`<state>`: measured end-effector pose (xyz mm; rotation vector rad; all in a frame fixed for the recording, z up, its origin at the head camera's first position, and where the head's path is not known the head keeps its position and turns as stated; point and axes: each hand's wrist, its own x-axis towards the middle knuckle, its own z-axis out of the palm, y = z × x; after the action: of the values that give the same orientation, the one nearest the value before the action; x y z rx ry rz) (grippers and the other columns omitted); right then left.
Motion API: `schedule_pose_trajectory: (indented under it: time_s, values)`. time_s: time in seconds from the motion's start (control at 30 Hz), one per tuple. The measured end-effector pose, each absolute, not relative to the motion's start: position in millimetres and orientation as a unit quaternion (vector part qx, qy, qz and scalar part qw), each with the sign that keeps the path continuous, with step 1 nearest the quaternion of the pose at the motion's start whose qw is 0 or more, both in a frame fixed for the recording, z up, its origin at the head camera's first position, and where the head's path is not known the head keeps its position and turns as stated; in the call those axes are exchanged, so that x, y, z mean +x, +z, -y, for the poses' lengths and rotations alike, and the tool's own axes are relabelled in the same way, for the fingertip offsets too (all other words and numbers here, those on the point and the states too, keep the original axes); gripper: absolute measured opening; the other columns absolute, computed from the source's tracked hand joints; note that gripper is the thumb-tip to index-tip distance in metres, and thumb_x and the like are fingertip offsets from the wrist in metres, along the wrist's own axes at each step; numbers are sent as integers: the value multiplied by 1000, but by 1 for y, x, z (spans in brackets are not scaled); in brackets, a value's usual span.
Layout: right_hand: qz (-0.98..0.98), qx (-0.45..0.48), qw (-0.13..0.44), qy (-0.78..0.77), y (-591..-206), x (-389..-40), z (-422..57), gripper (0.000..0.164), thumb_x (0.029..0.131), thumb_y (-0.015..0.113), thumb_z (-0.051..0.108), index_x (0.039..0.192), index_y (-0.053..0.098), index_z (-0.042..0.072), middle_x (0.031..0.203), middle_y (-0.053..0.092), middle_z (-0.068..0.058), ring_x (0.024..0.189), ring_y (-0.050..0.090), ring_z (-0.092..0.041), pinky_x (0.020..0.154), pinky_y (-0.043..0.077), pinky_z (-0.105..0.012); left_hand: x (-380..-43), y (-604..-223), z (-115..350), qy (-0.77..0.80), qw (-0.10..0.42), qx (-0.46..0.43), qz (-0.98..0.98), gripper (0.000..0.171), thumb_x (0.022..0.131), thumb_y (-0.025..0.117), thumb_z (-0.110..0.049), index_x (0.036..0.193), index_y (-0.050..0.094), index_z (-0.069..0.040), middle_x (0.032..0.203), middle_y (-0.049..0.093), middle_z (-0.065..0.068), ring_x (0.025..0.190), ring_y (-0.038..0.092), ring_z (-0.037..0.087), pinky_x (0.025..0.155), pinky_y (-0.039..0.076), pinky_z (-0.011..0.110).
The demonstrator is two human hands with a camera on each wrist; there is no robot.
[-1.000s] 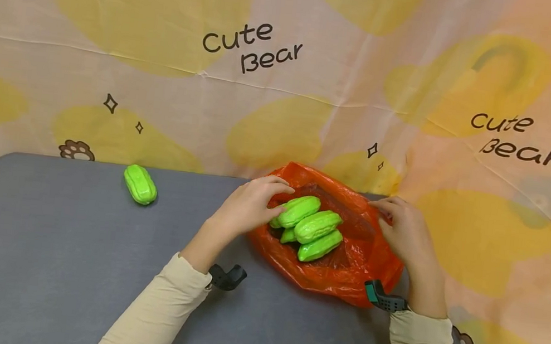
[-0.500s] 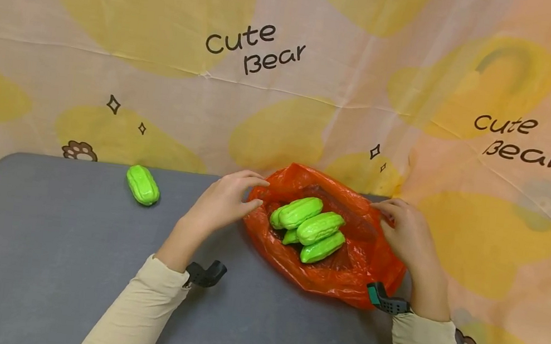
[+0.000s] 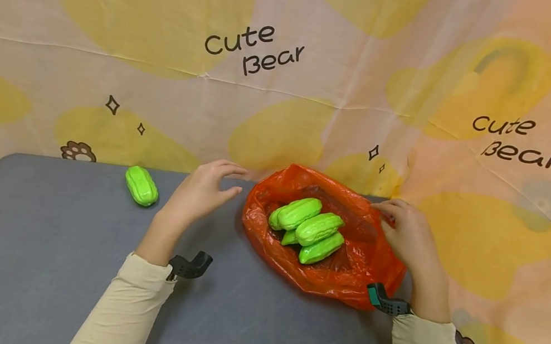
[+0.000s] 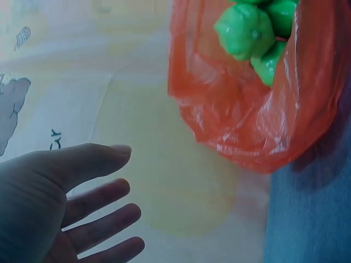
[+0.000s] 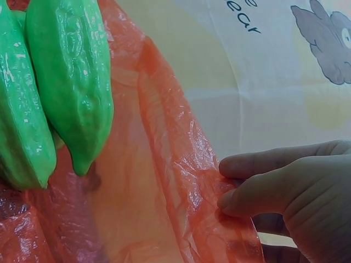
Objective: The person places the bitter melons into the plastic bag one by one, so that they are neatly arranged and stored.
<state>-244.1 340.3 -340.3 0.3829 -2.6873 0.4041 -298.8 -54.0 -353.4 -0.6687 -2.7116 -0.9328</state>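
A red plastic bag (image 3: 267, 255) lies with its mouth spread wide on the table. Several bright green bitter melons (image 3: 320, 229) are piled inside it, ridged and pointed at the ends. My right hand (image 3: 412, 237) pinches the bag's right rim between thumb and index finger, as the right wrist view shows. My left hand (image 3: 198, 192) is in the air left of the bag, fingers spread and holding nothing. One more bitter melon (image 3: 141, 186) lies alone farther left, near the table's back edge; the left hand is between it and the bag.
The grey table (image 3: 44, 260) ends at the back against a hanging cloth (image 3: 163, 87) with yellow patches and printed words. That cloth also closes off the right side, close to my right arm.
My left hand has drawn back from over the bag's left rim and moved left, toward the lone bitter melon. The right hand stays at the bag's right rim.
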Motion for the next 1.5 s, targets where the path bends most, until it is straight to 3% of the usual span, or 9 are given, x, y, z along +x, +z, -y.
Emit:
schedule_pose_trajectory:
  time_s: [0.27,0.87,1.5]
  values:
    - [960,136,198,142,-339,-245,-342,29,86,64,-8,111,76,0,101,71,-21,81,62,-34,73,50,-49,-303,-361,61,-300,88,-221,924,40,93,72,-19,131,68,-9,136,65,13,129,60,34,108,47,54]
    - [963,133,186,143,-337,-243,-342,29,87,65,-7,113,75,0,105,70,-23,84,63,-36,75,53,-53,-305,-367,80,-304,48,-184,933,40,96,68,-24,134,65,-11,140,62,13,134,55,36,111,44,56]
    - [959,140,202,144,-340,-243,-342,29,86,64,-9,111,75,-1,103,71,-23,85,65,-38,75,52,-53,-310,-368,134,-322,57,-113,938,46,100,64,-24,142,57,-7,149,51,23,136,48,45,106,44,63]
